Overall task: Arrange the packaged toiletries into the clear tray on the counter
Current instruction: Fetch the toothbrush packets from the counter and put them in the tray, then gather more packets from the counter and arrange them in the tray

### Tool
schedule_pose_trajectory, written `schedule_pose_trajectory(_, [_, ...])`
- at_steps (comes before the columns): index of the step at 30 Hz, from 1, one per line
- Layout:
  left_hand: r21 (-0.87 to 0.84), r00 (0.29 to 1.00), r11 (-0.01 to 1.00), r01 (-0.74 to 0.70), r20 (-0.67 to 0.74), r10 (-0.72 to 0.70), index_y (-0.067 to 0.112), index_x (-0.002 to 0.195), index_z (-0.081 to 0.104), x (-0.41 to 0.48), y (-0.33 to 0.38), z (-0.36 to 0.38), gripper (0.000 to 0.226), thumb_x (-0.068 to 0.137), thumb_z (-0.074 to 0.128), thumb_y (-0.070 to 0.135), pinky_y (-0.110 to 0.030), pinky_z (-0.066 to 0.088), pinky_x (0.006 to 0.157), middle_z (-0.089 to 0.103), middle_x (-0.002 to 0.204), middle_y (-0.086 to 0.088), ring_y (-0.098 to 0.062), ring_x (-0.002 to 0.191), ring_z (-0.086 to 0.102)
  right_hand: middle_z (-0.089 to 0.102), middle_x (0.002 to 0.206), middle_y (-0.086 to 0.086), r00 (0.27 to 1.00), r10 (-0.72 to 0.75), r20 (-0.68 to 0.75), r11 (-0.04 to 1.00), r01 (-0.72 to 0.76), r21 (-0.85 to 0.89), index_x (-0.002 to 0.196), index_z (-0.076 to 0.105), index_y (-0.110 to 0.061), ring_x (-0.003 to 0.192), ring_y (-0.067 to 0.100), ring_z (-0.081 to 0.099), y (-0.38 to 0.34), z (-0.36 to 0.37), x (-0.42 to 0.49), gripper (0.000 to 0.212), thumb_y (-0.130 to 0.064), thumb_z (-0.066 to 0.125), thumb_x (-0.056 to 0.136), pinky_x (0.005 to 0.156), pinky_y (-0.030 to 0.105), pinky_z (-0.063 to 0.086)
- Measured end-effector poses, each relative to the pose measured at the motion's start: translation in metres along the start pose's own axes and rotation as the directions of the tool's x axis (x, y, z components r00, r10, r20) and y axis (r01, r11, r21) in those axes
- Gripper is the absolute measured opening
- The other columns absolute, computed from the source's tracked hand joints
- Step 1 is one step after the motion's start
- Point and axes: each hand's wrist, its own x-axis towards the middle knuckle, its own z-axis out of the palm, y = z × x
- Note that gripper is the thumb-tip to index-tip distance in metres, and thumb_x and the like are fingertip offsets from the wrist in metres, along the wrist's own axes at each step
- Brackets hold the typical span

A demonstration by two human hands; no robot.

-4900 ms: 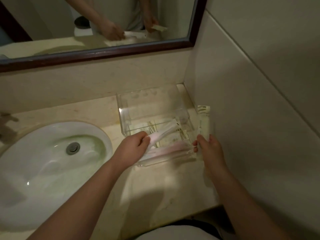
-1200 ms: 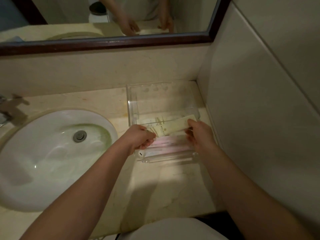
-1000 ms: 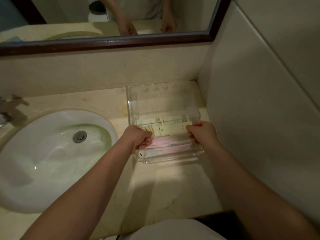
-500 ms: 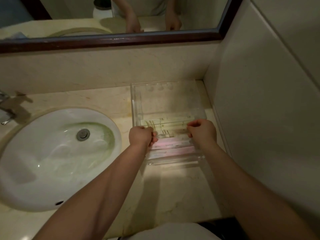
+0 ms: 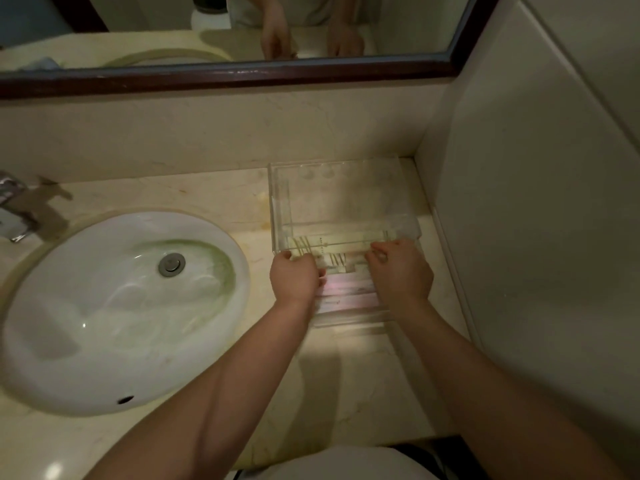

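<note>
A clear plastic tray (image 5: 278, 202) sits on the beige counter in the corner by the right wall. In its front part lie long flat cream packets with green stripes (image 5: 341, 242), and nearer me pink-tinted packets (image 5: 346, 292). My left hand (image 5: 294, 278) is at the left ends of the packets, fingers curled down onto them. At the right ends is my right hand (image 5: 401, 271), its fingertips pressing on a cream packet. The back half of the tray holds nothing I can see.
A white oval sink (image 5: 121, 306) with a metal drain fills the left of the counter. A chrome tap (image 5: 14, 209) stands at the far left. A dark-framed mirror (image 5: 242, 74) runs along the back wall. The tiled right wall (image 5: 536, 202) stands close beside the tray.
The cream packet held above the tray a second ago now lies flat inside it. Both hands have come down onto the packets' ends. The camera has shifted slightly.
</note>
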Motion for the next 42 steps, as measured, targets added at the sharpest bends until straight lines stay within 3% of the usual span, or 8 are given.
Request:
schedule_pose_trajectory(2, [0.143, 0.988, 0.978, -0.152, 0.005, 0.153, 0.01, 0.13, 0.05, -0.004, -0.01, -0.005, 0.055, 0.075, 0.048, 0.018, -0.045, 0.054, 0.089, 0.067, 0.107, -0.013, -0.029, 0.094, 0.068, 0.063, 0.113, 0.005, 0.994, -0.11, 0.004, 0.99, 0.11, -0.089, 0.118, 0.069, -0.025, 0.101, 0.027, 0.06, -0.002, 0.005, -0.006, 0.033, -0.031, 0.061, 0.087, 0.079, 0.033, 0.047])
schedule_pose_trajectory(5, [0.313, 0.955, 0.902, -0.297, 0.085, 0.285, 0.005, 0.137, 0.047, -0.005, -0.024, -0.008, 0.058, 0.079, 0.052, 0.008, -0.042, 0.042, 0.106, 0.054, 0.136, -0.012, -0.028, 0.123, 0.054, 0.058, 0.131, 0.005, 0.984, -0.173, 0.05, 0.956, 0.18, -0.233, 0.123, 0.064, -0.027, 0.117, 0.033, 0.049, -0.009, 0.009, -0.019, 0.037, -0.025, 0.055, 0.088, 0.091, 0.041, 0.043])
schedule_pose_trajectory(9, [0.39, 0.924, 0.843, -0.37, 0.247, 0.291, 0.009, 0.127, 0.055, -0.002, -0.019, -0.014, 0.048, 0.079, 0.048, 0.008, -0.039, 0.047, 0.097, 0.061, 0.127, -0.011, -0.028, 0.113, 0.059, 0.048, 0.145, -0.002, 0.973, -0.12, 0.195, 0.935, 0.176, -0.307, 0.135, 0.051, -0.03, 0.12, 0.034, 0.041, -0.023, 0.009, -0.03, 0.043, -0.034, 0.046, 0.093, 0.094, 0.043, 0.037])
schedule_pose_trajectory(15, [0.302, 0.892, 0.859, -0.412, 0.327, 0.313, 0.01, 0.112, 0.067, -0.02, -0.011, -0.066, 0.047, 0.071, 0.05, 0.026, -0.037, 0.052, 0.089, 0.071, 0.107, -0.014, -0.028, 0.1, 0.067, 0.073, 0.108, 0.009, 0.931, -0.329, 0.158, 0.898, 0.36, -0.253, 0.106, 0.072, -0.017, 0.096, 0.034, 0.067, -0.06, 0.017, -0.054, 0.039, -0.034, 0.048, 0.081, 0.087, 0.043, 0.047])
schedule_pose_trajectory(20, [0.282, 0.956, 0.914, -0.292, 0.059, 0.287, 0.011, 0.099, 0.071, -0.012, -0.021, -0.166, 0.024, 0.083, 0.054, 0.013, -0.023, 0.046, 0.085, 0.069, 0.094, -0.001, -0.018, 0.095, 0.064, 0.071, 0.113, 0.015, 0.846, -0.501, 0.181, 0.866, 0.489, 0.108, 0.116, 0.069, -0.011, 0.1, 0.038, 0.064, -0.145, 0.046, -0.097, 0.033, -0.017, 0.069, 0.083, 0.092, 0.043, 0.046])
schedule_pose_trajectory(27, [0.191, 0.919, 0.967, -0.166, -0.326, 0.222, 0.029, 0.069, 0.06, 0.003, -0.041, -0.349, 0.014, 0.075, 0.048, 0.023, -0.04, 0.054, 0.087, 0.07, 0.088, -0.001, -0.025, 0.088, 0.068, 0.07, 0.119, 0.005, 0.653, -0.64, 0.405, 0.768, 0.57, 0.292, 0.122, 0.066, -0.017, 0.107, 0.025, 0.065, -0.249, 0.104, -0.151, 0.035, -0.024, 0.066, 0.088, 0.089, 0.025, 0.041])
schedule_pose_trajectory(33, [0.241, 0.827, 0.954, -0.177, -0.489, 0.277, 0.022, 0.079, 0.065, 0.056, -0.024, -0.49, 0.02, 0.085, 0.052, 0.007, -0.026, 0.045, 0.071, 0.067, 0.084, 0.0, -0.019, 0.079, 0.061, 0.07, 0.112, -0.004, 0.583, -0.659, 0.475, 0.742, 0.605, 0.288, 0.123, 0.063, -0.025, 0.102, 0.016, 0.065, -0.353, 0.163, -0.198, 0.034, -0.033, 0.061, 0.091, 0.082, 0.024, 0.042])
schedule_pose_trajectory(42, [0.353, 0.804, 0.933, -0.063, -0.537, 0.257, 0.014, 0.111, 0.066, 0.135, -0.007, -0.67, 0.03, 0.084, 0.053, 0.01, -0.031, 0.051, 0.087, 0.064, 0.117, -0.006, -0.024, 0.101, 0.062, 0.071, 0.11, -0.003, 0.548, -0.582, 0.601, 0.789, 0.558, 0.255, 0.121, 0.064, -0.022, 0.1, 0.016, 0.065, -0.52, 0.259, -0.282, 0.034, -0.034, 0.058, 0.089, 0.086, 0.03, 0.05])
